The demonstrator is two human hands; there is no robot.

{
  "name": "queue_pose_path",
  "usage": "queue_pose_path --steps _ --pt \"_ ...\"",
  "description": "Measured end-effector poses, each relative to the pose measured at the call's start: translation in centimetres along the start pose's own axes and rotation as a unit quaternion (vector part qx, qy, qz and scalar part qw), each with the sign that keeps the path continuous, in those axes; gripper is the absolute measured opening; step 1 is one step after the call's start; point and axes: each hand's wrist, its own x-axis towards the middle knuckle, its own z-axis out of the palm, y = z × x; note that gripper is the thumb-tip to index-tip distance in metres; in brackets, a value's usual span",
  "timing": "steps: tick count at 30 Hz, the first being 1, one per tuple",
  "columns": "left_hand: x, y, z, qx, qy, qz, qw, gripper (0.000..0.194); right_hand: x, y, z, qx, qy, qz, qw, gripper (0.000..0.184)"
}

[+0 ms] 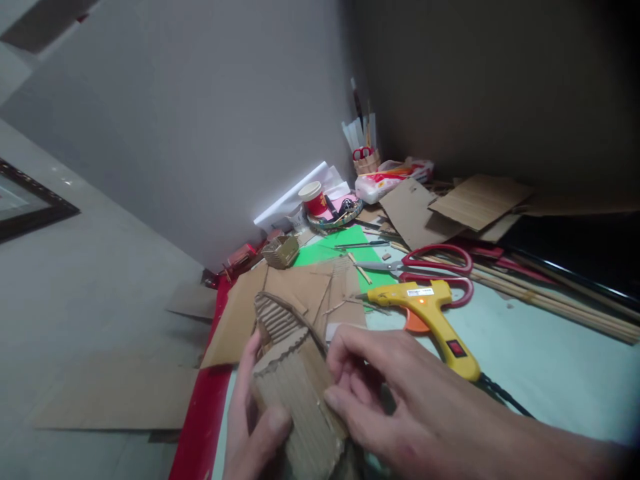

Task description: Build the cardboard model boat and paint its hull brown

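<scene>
From where I stand, the left hand's (247,427) grip holds one cardboard model (300,393) left of one glue gun (425,297); the right hand (393,383) touches it, pinching or not, I can't tell. Beyond the gun: one cup (314,198).

A pale tabletop (520,373) carries a glue gun (433,308), sticks (555,307) and cardboard (234,320)

Cardboard model (300,400) sat bottom centre, between left hand (250,435) and right hand (393,383). Glue gun (436,313) lay right of centre, scissors (396,266) just behind. Cup (314,200) stood on tray (333,223), just above frame centre.
</scene>
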Motion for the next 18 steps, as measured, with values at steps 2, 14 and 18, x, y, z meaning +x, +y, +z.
queue_pose_path --steps 2,14,18 --pt "-0.1 0.0 -0.1 0.009 -0.005 0.003 1.000 0.113 -0.1 -0.1 0.0 -0.012 0.004 -0.001 1.000 0.020" --pt "-1.0 0.8 1.0 -0.012 0.018 -0.022 1.000 0.102 -0.5 0.8 0.1 -0.007 -0.006 -0.039 0.999 0.024" --pt "-1.3 0.7 1.2 -0.050 0.008 -0.026 0.998 0.096 -0.5 1.2 0.4 -0.002 0.000 -0.047 0.999 0.024"
